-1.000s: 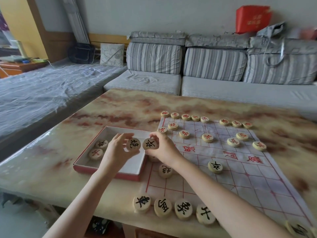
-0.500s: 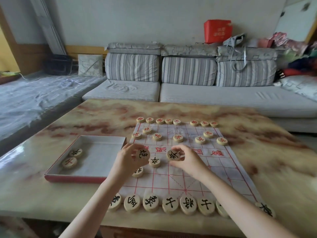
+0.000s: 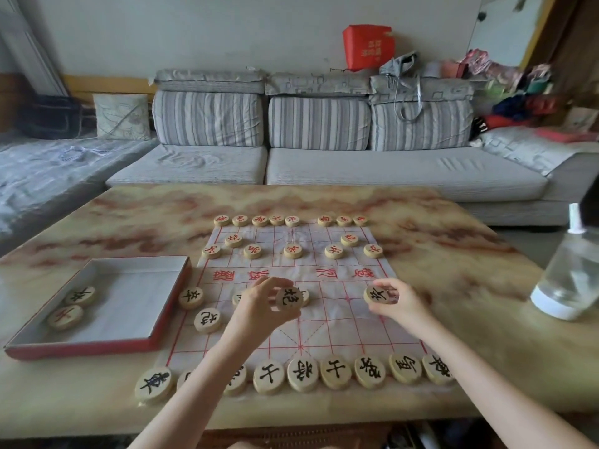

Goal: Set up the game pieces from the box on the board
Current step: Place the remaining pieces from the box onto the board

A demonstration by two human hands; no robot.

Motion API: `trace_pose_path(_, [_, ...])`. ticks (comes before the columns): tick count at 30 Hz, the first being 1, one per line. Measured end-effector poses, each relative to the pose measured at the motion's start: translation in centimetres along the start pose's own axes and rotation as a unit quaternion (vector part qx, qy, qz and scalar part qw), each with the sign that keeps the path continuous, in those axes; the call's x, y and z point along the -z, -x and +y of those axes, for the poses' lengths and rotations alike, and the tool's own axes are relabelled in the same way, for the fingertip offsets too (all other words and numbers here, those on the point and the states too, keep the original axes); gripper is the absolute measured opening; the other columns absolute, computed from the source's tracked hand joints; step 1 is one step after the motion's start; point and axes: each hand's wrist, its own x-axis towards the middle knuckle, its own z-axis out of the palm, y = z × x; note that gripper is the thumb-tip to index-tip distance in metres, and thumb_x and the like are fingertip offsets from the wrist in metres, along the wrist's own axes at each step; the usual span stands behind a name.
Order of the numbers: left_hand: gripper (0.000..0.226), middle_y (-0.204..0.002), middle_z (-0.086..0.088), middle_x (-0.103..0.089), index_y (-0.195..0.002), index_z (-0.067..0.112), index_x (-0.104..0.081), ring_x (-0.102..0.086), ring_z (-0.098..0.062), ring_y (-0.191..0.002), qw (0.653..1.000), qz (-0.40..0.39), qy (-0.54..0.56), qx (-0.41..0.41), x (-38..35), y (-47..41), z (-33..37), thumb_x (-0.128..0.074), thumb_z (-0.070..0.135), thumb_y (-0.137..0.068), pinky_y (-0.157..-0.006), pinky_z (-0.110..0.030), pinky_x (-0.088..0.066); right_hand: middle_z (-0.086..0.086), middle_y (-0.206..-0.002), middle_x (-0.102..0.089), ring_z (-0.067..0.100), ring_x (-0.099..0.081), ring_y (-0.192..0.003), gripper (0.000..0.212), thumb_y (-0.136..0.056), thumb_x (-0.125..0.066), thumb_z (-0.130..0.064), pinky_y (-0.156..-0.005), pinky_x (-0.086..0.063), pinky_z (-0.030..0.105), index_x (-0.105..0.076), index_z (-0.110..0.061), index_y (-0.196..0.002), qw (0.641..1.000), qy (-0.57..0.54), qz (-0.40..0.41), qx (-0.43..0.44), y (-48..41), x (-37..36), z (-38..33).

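A white cloth board (image 3: 327, 319) with red grid lines lies on the marble-patterned table. Red-lettered wooden discs (image 3: 293, 251) fill its far rows; black-lettered discs (image 3: 303, 374) line the near edge. My left hand (image 3: 259, 309) holds a black-lettered disc (image 3: 289, 299) above the board's middle left. My right hand (image 3: 400, 301) grips another black-lettered disc (image 3: 376, 294) low over the board's right side. The open red-sided box (image 3: 155, 338) at the left holds two discs (image 3: 73, 306). Two black discs (image 3: 191, 298) sit at the board's left edge.
A clear plastic bottle (image 3: 570, 273) with a white base stands on the table at the right. A grey striped sofa (image 3: 324, 157) runs behind the table. The table's near edge lies just below the row of black discs.
My right hand has carried its disc from the board's middle to the right side. The left hand with its disc has shifted slightly right. The view has panned right and the bottle has come into sight.
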Motion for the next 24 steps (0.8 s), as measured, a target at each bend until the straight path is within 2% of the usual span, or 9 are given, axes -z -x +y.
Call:
trace_pose_path(3, [0.047, -0.106, 0.005, -0.065, -0.108, 0.021, -0.061, -0.063, -0.003, -0.094, 1.000, -0.002, -0.006, 0.005, -0.6, -0.6, 0.2, -0.081, 0.020, -0.065, -0.078, -0.009, -0.051, 0.000, -0.108, -0.064, 0.019, -0.060, -0.099, 0.046, -0.067, -0.080, -0.011, -0.083, -0.046, 0.026, -0.062, -0.021, -0.109, 1.000, -0.003, 0.000, 0.004, -0.3, 0.2, 0.1])
trace_pose_path(7, [0.046, -0.106, 0.005, -0.065, -0.107, 0.023, -0.061, -0.062, -0.002, -0.095, 1.000, 0.000, -0.008, 0.006, -1.2, -1.4, 0.1, -0.081, 0.022, -0.066, -0.078, -0.008, -0.050, -0.003, -0.108, -0.060, 0.013, -0.056, -0.093, 0.046, -0.071, -0.077, -0.012, -0.068, -0.039, 0.009, -0.060, -0.018, -0.114, 1.000, -0.002, -0.012, 0.020, -0.9, 0.1, -0.2])
trace_pose_path(10, [0.046, -0.107, 0.004, -0.064, -0.108, 0.022, -0.061, -0.062, -0.004, -0.095, 1.000, -0.004, -0.007, 0.007, -1.6, -1.9, -0.2, -0.080, 0.022, -0.066, -0.080, -0.010, -0.051, -0.001, -0.110, -0.061, 0.011, -0.055, -0.092, 0.046, -0.073, -0.076, -0.011, -0.067, -0.036, 0.005, -0.060, -0.016, -0.116, 0.999, -0.008, -0.014, 0.029, -1.6, -0.3, -0.6])
trace_pose_path(13, [0.046, -0.108, 0.002, -0.063, -0.108, 0.021, -0.061, -0.062, -0.005, -0.097, 1.000, -0.006, -0.007, 0.001, -1.9, -2.3, -0.6, -0.081, 0.021, -0.066, -0.084, -0.016, -0.052, 0.001, -0.112, -0.061, 0.012, -0.055, -0.093, 0.046, -0.073, -0.075, -0.010, -0.069, -0.038, 0.006, -0.060, -0.015, -0.116, 0.999, -0.006, -0.017, 0.035, -2.1, -0.5, -0.6])
trace_pose_path(16, [0.046, -0.107, 0.002, -0.064, -0.107, 0.020, -0.061, -0.062, -0.007, -0.097, 1.000, -0.004, -0.005, 0.000, -2.1, -2.5, -1.0, -0.081, 0.019, -0.065, -0.085, -0.020, -0.053, 0.003, -0.115, -0.062, 0.013, -0.055, -0.097, 0.047, -0.072, -0.076, -0.008, -0.072, -0.039, 0.014, -0.060, -0.014, -0.115, 0.999, 0.004, -0.010, 0.036, -2.4, -0.2, -0.1])
trace_pose_path(20, [0.044, -0.105, 0.001, -0.064, -0.105, 0.020, -0.062, -0.062, -0.008, -0.096, 1.000, 0.000, -0.005, 0.002, -2.3, -2.5, -1.4, -0.081, 0.019, -0.065, -0.084, -0.019, -0.053, 0.004, -0.114, -0.063, 0.015, -0.056, -0.097, 0.049, -0.071, -0.077, -0.009, -0.077, -0.038, 0.019, -0.060, -0.014, -0.117, 1.000, 0.013, -0.006, 0.019, -2.4, 0.3, 0.9])
trace_pose_path(24, [0.044, -0.105, 0.001, -0.063, -0.104, 0.021, -0.062, -0.062, -0.007, -0.096, 1.000, 0.004, -0.006, 0.006, -2.4, -2.5, -1.3, -0.081, 0.019, -0.065, -0.085, -0.020, -0.053, 0.002, -0.116, -0.062, 0.014, -0.056, -0.100, 0.049, -0.071, -0.078, -0.011, -0.080, -0.039, 0.019, -0.060, -0.016, -0.116, 0.999, 0.013, -0.020, 0.026, -2.4, -0.3, 0.8])
